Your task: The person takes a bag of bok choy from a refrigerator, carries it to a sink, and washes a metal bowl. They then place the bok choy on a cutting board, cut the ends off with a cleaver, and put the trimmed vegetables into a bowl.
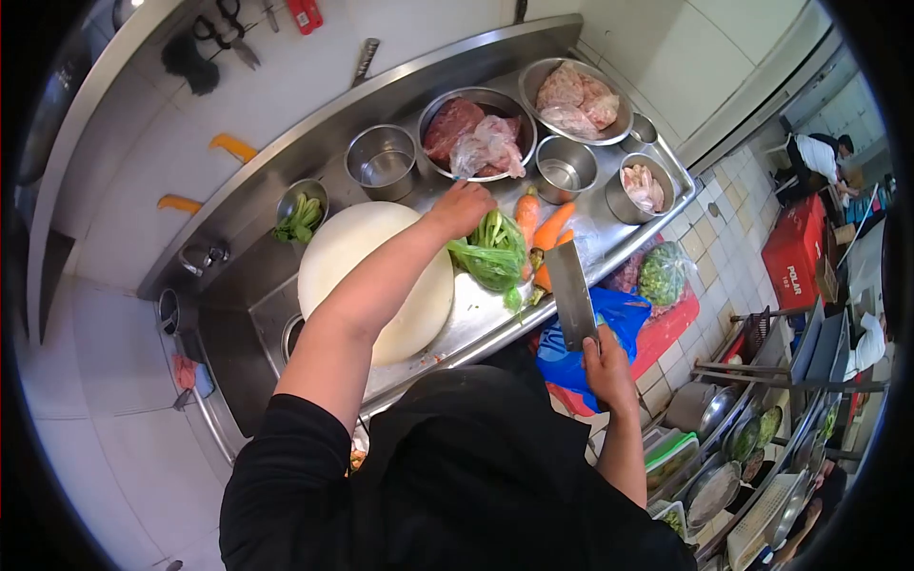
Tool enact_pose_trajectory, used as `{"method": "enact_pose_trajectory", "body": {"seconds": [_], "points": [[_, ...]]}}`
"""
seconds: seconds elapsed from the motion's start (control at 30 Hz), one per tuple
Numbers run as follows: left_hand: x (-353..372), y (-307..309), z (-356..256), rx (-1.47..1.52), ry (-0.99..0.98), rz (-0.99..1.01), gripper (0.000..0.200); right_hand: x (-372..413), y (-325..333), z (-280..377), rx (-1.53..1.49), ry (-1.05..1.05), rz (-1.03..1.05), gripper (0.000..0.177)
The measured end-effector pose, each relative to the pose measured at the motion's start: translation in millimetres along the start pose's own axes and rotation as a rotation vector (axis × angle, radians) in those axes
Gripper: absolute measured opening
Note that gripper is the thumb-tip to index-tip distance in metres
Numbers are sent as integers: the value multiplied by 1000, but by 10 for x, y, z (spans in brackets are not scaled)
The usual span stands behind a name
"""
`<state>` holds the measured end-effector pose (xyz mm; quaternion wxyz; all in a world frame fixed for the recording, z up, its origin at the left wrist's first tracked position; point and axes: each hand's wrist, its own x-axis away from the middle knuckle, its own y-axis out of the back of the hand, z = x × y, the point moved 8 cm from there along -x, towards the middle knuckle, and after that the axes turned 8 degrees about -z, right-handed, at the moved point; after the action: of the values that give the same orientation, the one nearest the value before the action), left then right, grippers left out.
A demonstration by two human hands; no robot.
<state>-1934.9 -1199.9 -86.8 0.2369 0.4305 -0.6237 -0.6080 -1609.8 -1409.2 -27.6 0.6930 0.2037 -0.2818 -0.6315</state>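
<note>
My right hand [609, 369] grips the handle of a broad cleaver [571, 293], its blade pointing up and away beside the counter's front edge. My left hand [464, 207] reaches across the round white cutting board [376, 271], fingers curled together at the far end of green vegetables in a clear bag [493, 255]; what its fingertips hold is hidden. Carrots [551, 228] lie just right of the greens. Behind my left hand stands a steel bowl of red meat [455, 130] with a plastic bag in it.
On the steel counter stand an empty pot [381, 160], a smaller pot [566, 168], a pot of pale meat pieces [643, 188], a large meat bowl [579, 99] and a bowl of greens [303, 211]. A blue bag [617, 324] lies below the edge. Other people are at far right.
</note>
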Motion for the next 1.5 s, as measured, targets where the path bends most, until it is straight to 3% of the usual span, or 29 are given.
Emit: {"method": "enact_pose_trajectory", "body": {"seconds": [0.07,0.13,0.27,0.33,0.37,0.43,0.47,0.53,0.6,0.73,0.77,0.83,0.9,0.93,1.0,1.03,1.1,1.2,1.5], "points": [[36,22,53,-143,17,141,37,15,9,-79,-32,-55,18,15],[125,192,62,-133,-69,77,36,17,27,-210,13,-51,-8,15],[382,949,59,-85,-3,33,33,-22,54,-221,-56,-89,17,14],[713,1440,193,-13,200,-163,33,-76,52,-203,-31,-56,9,14],[914,1548,212,-21,217,-162,33,-108,25,-172,-32,-45,24,14],[1474,1809,486,168,602,-355,32,-185,-19,-55,-15,15,41,15],[1751,1734,541,159,624,-362,32,-221,-64,13,-12,30,61,15],[2593,1283,837,410,1036,-543,37,-287,-222,207,-77,76,135,16],[3011,735,533,871,1345,-673,33,-335,-472,361,-86,122,226,17],[3191,-36,-134,1008,1551,-762,38,-336,-1103,690,-39,196,463,21],[3155,-179,-240,1064,1564,-740,38,-361,-1258,675,-29,207,477,21],[3183,-266,-369,1128,1587,-727,38,-356,-1511,743,149,481,445,22],[3100,-96,-500,875,1504,-386,31,-306,-1576,903,189,467,491,21],[3130,-43,-528,878,1513,-391,31,-277,-1602,946,219,445,522,21],[3041,369,-560,364,1187,-439,32,-234,-1612,972,239,448,515,21],[3054,394,-554,366,1193,-438,32,-219,-1603,975,255,447,499,20],[2826,619,-624,291,813,-552,38,-179,-1575,993,269,450,491,20],[2754,389,-498,349,738,-404,39,-139,-1536,994,285,457,476,20],[2630,264,-487,451,793,-492,28,-57,-1616,1098,323,524,434,17]]}}
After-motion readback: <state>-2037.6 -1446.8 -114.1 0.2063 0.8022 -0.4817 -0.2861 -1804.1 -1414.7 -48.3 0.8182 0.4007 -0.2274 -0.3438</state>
